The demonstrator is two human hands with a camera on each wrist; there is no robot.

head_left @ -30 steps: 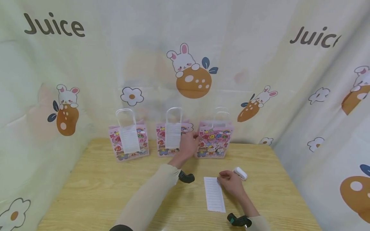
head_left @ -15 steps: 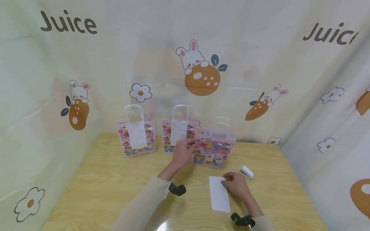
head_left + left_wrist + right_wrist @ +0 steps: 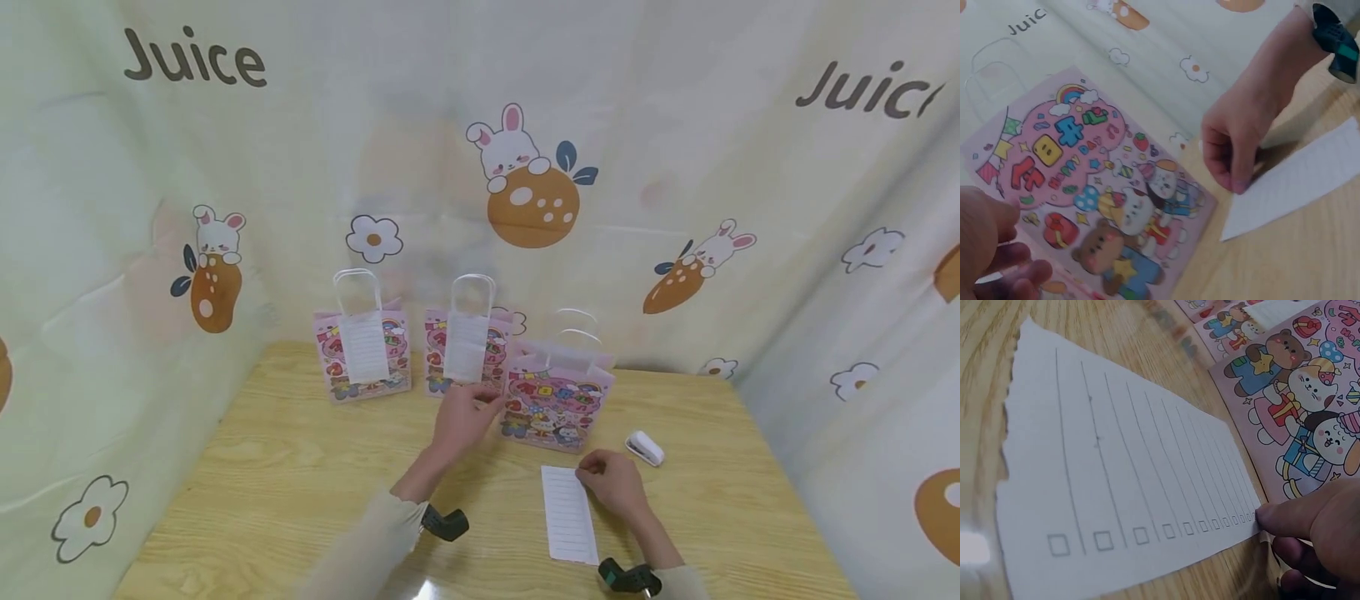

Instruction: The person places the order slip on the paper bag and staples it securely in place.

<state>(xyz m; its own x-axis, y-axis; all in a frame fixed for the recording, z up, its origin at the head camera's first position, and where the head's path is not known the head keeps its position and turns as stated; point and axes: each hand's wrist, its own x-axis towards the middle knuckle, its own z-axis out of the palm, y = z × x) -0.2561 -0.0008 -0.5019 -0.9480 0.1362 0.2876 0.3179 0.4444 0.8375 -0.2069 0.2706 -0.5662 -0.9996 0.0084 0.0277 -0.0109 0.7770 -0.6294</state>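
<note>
In the head view, a pink cartoon-printed gift bag (image 3: 555, 408) with white handles stands on the table, right of two similar bags. My left hand (image 3: 467, 417) is at its left edge, fingers loosely bent; in the left wrist view, the left hand (image 3: 991, 250) shows its fingers apart beside the bag (image 3: 1104, 187). My right hand (image 3: 615, 482) pinches the top right corner of a lined paper slip (image 3: 568, 512). Seen from the right wrist, the slip (image 3: 1129, 469) has a row of small checkboxes, and the right thumb (image 3: 1310, 519) lies over its corner.
Two more pink bags, the left one (image 3: 330, 367) and the middle one (image 3: 435, 350), stand at the back with paper slips on their fronts. A small white stapler (image 3: 645, 447) lies right of my right hand. A printed curtain (image 3: 420, 150) hangs behind the wooden table (image 3: 285, 467).
The right-hand bag has come forward from the curtain, toward the paper slip. My left hand has moved with it, then lower along its edge. My right hand has closed on the slip's corner.
</note>
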